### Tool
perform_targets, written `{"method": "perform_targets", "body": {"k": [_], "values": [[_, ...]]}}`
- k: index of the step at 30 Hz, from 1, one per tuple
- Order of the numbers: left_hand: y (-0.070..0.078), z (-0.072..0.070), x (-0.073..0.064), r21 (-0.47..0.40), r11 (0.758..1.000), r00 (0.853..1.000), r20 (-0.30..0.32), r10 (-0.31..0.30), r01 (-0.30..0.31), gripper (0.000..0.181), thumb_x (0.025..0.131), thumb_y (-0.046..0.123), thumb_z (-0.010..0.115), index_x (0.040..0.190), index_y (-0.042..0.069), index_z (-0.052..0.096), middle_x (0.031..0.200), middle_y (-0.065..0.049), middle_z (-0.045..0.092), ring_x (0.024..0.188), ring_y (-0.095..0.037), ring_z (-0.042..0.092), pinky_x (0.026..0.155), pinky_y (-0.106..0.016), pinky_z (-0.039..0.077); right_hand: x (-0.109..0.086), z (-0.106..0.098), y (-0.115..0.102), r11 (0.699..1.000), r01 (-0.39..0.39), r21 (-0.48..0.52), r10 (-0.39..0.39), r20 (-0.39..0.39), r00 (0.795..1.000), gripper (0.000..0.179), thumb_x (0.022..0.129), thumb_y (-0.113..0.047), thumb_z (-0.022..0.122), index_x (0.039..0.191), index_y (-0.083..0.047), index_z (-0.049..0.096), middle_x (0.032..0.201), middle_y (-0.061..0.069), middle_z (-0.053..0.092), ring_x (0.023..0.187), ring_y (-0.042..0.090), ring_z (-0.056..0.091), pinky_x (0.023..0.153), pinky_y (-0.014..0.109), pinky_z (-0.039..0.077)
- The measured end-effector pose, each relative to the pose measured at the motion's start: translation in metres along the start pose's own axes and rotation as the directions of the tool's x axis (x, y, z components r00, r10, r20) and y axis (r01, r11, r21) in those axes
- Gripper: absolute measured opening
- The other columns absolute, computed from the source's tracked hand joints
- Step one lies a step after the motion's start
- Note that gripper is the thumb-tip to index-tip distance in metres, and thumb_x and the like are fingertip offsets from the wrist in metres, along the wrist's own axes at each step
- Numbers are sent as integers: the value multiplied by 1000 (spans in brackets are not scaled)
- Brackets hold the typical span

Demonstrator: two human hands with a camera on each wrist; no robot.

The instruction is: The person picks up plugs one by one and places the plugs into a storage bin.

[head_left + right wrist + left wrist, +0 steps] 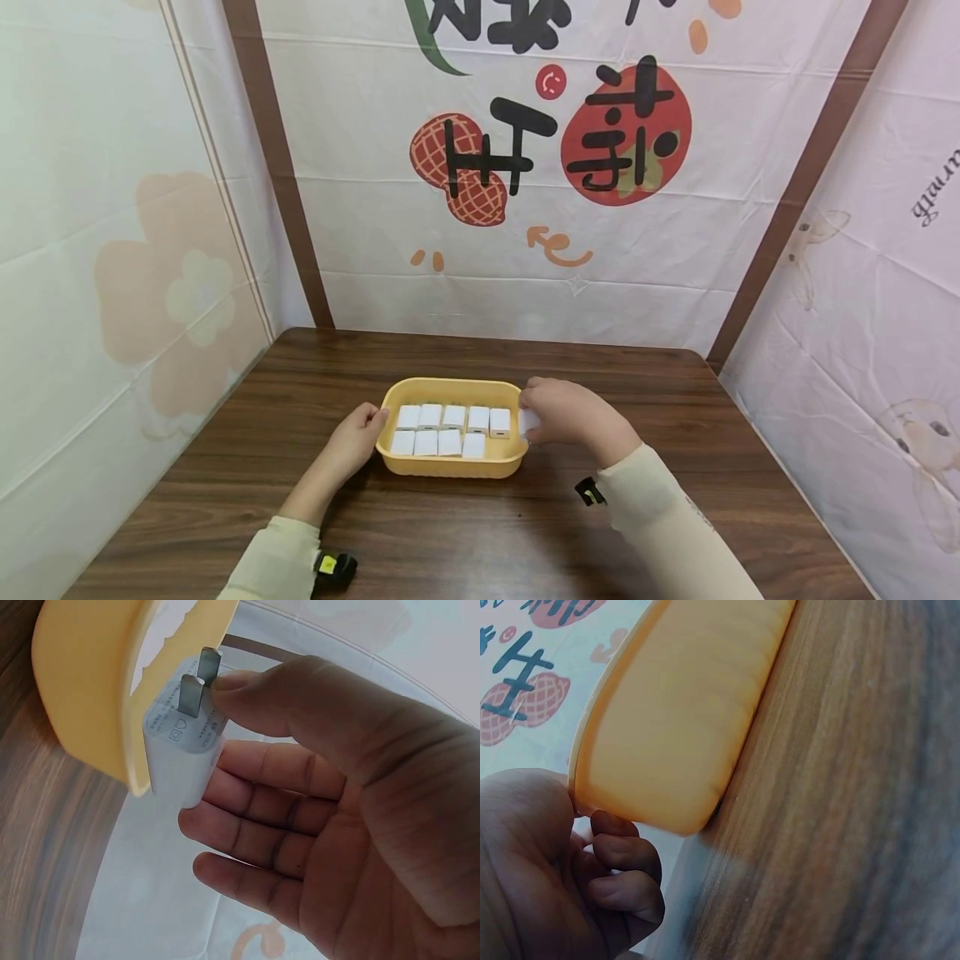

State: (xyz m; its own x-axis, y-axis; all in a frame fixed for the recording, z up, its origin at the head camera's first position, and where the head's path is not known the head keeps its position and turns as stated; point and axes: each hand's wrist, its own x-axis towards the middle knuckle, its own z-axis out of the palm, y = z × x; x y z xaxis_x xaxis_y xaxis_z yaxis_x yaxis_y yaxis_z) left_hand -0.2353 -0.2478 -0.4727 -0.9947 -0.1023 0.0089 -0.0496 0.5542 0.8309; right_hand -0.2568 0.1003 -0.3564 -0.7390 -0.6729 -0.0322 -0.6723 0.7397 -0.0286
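A yellow plastic basket (450, 468) stands on the table, with several white charger plugs (453, 417) lying in two rows inside it. My left hand (352, 442) pinches the basket's left rim; in the left wrist view the thumb and curled fingers (626, 889) meet at that rim. At the right end of the basket, my right hand (566, 415) holds one more white charger plug (184, 739) between thumb and fingers. Its two metal prongs face the right wrist camera. This plug is beside the basket's rim; whether it touches the rim, I cannot tell.
The dark wooden table (465, 533) extends around the basket on every side. A printed white curtain (360, 225) hangs behind its far edge, with more printed cloth at the left and right. A black strap (335, 572) is on the left wrist.
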Motion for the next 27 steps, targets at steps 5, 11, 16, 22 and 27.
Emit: {"method": "perform_targets", "body": {"k": [5,11,16,22,27], "values": [[0,-1,0,-3,1000,1000,-1,0,0,34,110,36,46,100,5,53,79,-6,52,70,-19,50,61,-31,42,7,-1,-6,1000,8,0,-8,22,1000,18,86,-27,83,93,-18,69,94,-4,57,76,11,53,68,31,47],[-2,0,0,-7,1000,1000,1,6,-6,34,110,37,46,99,5,53,80,-6,51,72,-20,50,62,-32,42,15,2,-12,999,42,9,-42,29,999,17,87,-26,83,93,-16,69,97,-3,59,77,11,54,69,30,48],[-3,0,0,-11,1000,1000,0,1,-1,35,110,38,46,99,6,53,80,-6,51,71,-19,50,62,-31,42,23,7,-15,998,61,7,-61,47,997,21,86,-25,82,100,-13,72,102,0,63,85,13,58,76,33,52],[-2,-1,0,-14,1000,1000,2,1,-1,34,110,38,46,98,6,53,80,-6,51,72,-20,50,62,-32,42,34,17,-17,997,76,-8,-75,65,995,16,86,-24,82,94,-15,70,95,-1,65,82,13,57,75,33,51],[-1,-2,0,-18,1000,1000,8,-2,2,33,110,36,46,99,5,54,79,-6,51,71,-20,50,62,-32,42,39,23,-21,998,65,-8,-64,84,994,14,87,-23,81,91,-14,71,94,1,65,79,13,54,72,32,50]]}}
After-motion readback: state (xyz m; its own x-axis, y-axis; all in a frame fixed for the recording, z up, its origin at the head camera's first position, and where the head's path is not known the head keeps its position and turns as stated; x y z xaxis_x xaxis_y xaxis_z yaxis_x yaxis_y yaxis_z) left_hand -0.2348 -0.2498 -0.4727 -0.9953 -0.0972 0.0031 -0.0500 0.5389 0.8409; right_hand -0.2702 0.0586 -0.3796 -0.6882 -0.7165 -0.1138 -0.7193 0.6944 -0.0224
